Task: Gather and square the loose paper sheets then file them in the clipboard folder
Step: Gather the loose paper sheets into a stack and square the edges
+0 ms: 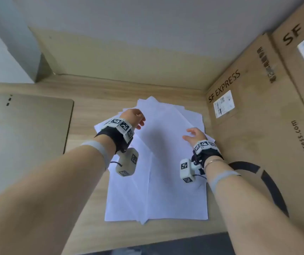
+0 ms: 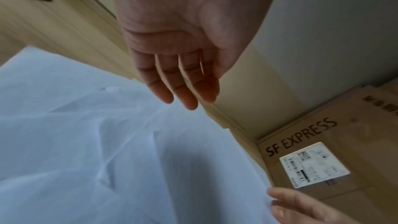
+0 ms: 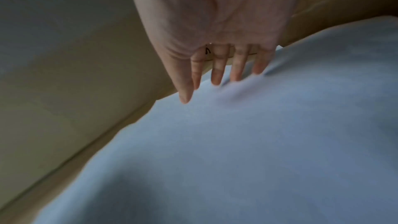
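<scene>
Several loose white paper sheets point(image 1: 158, 162) lie fanned and askew in a pile on the wooden desk point(image 1: 96, 92). My left hand point(image 1: 135, 117) hovers over the pile's upper left part, its fingers straight and relaxed, holding nothing; the left wrist view shows those fingers point(image 2: 183, 88) above the sheets point(image 2: 96, 142). My right hand point(image 1: 193, 135) lies at the pile's right edge with its fingers spread. In the right wrist view its fingertips point(image 3: 216, 79) touch the top sheet point(image 3: 237, 142). I see no clipboard folder that I can tell as such.
Tall SF Express cardboard boxes point(image 1: 257, 116) stand close along the right of the pile. A flat grey laptop-like slab point(image 1: 28, 137) lies at the left. A black curved band point(image 1: 268, 183) shows by my right forearm. The desk's near edge point(image 1: 147, 238) runs below the pile.
</scene>
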`<state>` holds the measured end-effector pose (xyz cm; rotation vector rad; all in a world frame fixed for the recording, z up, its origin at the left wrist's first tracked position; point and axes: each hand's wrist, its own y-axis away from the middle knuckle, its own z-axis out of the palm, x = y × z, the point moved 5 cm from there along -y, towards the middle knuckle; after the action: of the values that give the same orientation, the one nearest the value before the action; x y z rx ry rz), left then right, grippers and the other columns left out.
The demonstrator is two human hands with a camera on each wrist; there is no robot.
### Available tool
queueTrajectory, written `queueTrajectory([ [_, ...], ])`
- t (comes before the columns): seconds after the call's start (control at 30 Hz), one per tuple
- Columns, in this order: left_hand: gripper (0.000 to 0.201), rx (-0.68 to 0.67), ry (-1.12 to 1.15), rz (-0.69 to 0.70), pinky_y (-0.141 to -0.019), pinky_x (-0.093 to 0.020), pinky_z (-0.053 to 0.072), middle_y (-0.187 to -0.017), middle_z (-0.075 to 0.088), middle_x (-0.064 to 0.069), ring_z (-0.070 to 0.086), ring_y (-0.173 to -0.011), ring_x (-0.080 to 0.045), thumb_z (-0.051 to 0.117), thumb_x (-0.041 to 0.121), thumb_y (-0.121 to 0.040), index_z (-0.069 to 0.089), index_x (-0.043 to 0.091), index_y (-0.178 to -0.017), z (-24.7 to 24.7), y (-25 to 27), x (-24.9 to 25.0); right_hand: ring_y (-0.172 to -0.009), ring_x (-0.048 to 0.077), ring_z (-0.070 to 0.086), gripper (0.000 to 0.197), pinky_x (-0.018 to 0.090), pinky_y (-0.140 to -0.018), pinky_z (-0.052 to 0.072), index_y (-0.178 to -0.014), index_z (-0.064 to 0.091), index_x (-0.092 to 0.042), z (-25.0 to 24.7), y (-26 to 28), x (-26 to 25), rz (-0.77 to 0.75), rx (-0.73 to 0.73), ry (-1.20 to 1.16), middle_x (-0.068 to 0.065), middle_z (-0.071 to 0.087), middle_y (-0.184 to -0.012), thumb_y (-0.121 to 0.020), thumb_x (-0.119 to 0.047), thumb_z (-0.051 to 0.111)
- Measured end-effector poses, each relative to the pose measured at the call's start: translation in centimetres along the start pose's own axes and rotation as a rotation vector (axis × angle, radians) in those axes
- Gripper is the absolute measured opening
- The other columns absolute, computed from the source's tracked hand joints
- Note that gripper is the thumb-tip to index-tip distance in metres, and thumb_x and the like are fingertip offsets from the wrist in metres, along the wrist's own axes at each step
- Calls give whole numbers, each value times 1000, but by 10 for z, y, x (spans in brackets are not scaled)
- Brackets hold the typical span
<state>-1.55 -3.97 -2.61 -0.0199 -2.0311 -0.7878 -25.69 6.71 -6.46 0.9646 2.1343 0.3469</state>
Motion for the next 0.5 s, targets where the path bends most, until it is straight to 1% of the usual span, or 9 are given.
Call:
queueTrajectory([
  [0.07, 27, 14, -11, -46, -50, -20, 38, -70, 60, 1, 54, -57, -11, 36, 10, -91, 57, 14, -74, -1, -2, -9, -124, 26, 49, 56, 30, -98, 40, -130, 48, -16, -9, -4, 3, 19, 32, 145, 9, 43, -141, -79, -23, 71],
  [0.13, 24, 0, -43, -92, -51, -20, 38, -80, 62, -4, 54, -59, -13, 37, 11, -92, 59, 13, -83, 1, -8, -20, -133, 27, 38, 77, 36, -107, 36, -139, 36, -22, -13, -10, 8, 39, -6, 276, 8, 36, -146, -74, -31, 74],
  [0.23, 22, 6, -71, -128, -52, -21, 40, -90, 62, -5, 56, -72, -21, 38, 12, -93, 59, 14, -87, 3, -18, -24, -136, 32, 29, 89, 47, -111, 30, -142, 27, -31, -15, -22, 10, 80, -26, 376, 7, 37, -145, -69, -36, 77],
  [0.3, 19, 13, -83, -148, -52, -21, 39, -93, 60, -5, 55, -77, -23, 39, 12, -92, 58, 15, -88, 3, -24, -25, -132, 31, 33, 71, 49, -109, 28, -132, 41, -30, -16, -30, 7, 57, 19, 515, 3, 49, -134, -71, -38, 75],
  [0.37, 16, 22, -131, -170, -54, -22, 38, -97, 60, -9, 54, -80, -25, 42, 12, -92, 57, 17, -93, 2, -30, -26, -124, 29, 41, 29, 40, -102, 32, -99, 58, -26, -20, -36, -1, -27, 77, 568, 3, 58, -112, -75, -35, 71],
  [0.4, 17, 27, -159, -175, -56, -24, 40, -101, 62, -13, 55, -83, -27, 43, 13, -92, 58, 16, -100, 2, -32, -26, -118, 30, 44, 17, 32, -93, 33, -82, 57, -24, -21, -39, -8, -96, 81, 524, 3, 57, -103, -76, -31, 71],
  [0.43, 21, 39, -183, -181, -62, -27, 44, -110, 63, -16, 58, -89, -31, 45, 14, -92, 58, 14, -108, 0, -35, -26, -114, 30, 46, 16, 27, -85, 32, -75, 57, -21, -21, -42, -15, -166, 67, 466, 4, 57, -100, -76, -26, 72],
  [0.47, 27, 56, -207, -192, -72, -31, 47, -120, 61, -16, 59, -99, -33, 46, 15, -92, 55, 12, -117, -1, -37, -27, -112, 31, 47, 13, 24, -82, 30, -76, 61, -17, -21, -47, -22, -230, 47, 419, 6, 57, -101, -74, -20, 74],
  [0.5, 32, 68, -215, -209, -82, -33, 47, -127, 58, -15, 57, -109, -34, 47, 16, -92, 52, 12, -123, -2, -39, -30, -114, 30, 47, 13, 23, -85, 29, -80, 65, -14, -19, -53, -31, -278, 21, 390, 8, 59, -109, -72, -16, 75],
])
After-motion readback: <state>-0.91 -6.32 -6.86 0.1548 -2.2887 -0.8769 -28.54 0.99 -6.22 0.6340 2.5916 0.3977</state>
